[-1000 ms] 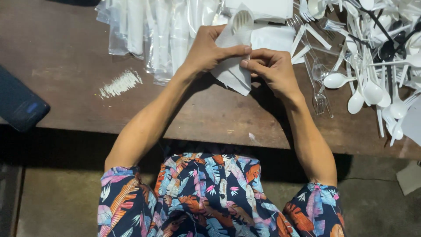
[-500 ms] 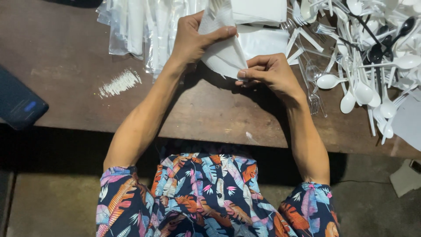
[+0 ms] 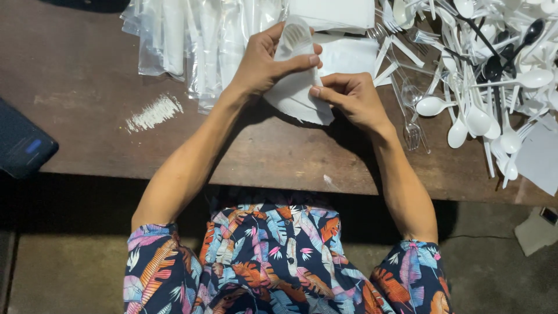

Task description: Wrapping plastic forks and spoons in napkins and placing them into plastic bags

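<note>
My left hand (image 3: 264, 61) grips a white plastic fork (image 3: 293, 36) together with a folded white napkin (image 3: 299, 99), thumb pressed across them. My right hand (image 3: 349, 99) pinches the napkin's right edge just below the left thumb. Both hands are over the brown wooden table (image 3: 87, 128), near its middle. The fork's tines point up and away from me; its handle is hidden inside the napkin.
Clear plastic sleeves (image 3: 192, 40) lie heaped at the back left. A stack of white napkins (image 3: 334, 14) sits behind my hands. White and black plastic spoons and forks (image 3: 482, 87) are piled at the right. A dark phone (image 3: 23, 145) lies at the left edge.
The napkin and fork have been lifted and turned; my left hand shifted from the napkin's top to gripping the fork head, and my right hand closed in on the napkin's edge.
</note>
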